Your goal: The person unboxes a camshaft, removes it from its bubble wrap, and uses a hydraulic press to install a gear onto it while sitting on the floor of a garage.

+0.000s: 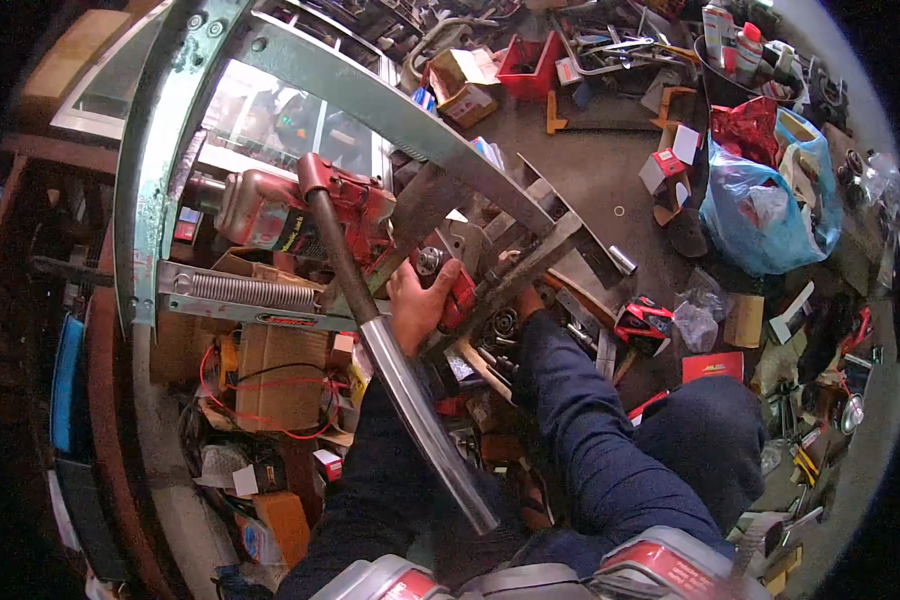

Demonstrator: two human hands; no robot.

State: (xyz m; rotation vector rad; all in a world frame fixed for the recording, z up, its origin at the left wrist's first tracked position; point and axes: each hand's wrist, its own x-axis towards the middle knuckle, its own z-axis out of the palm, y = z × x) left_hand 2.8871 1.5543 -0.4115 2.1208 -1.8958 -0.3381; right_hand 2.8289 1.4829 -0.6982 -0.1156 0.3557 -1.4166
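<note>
My left hand [420, 305] is closed round a red tool [458, 298] with a round metal part on top; its exact kind does not show. Just right of it, my right hand [526, 298] reaches in behind a dark metal bar [520, 275]. Most of its fingers are hidden there. Over both hands leans a green-grey steel frame [370, 100]. Inside it a red hydraulic jack [260, 210] lies on its side, next to a coil spring [240, 287]. The jack's long handle [400, 385] slants down past my left forearm.
Cardboard boxes [282, 360] and red cable lie on the left. A blue plastic bag [770, 215] bulges at the right, below a basin of spray cans [730, 50]. At the far side stand a red bin [530, 68] and hand tools [620, 50]. A red-and-black item [645, 325] lies near my right forearm.
</note>
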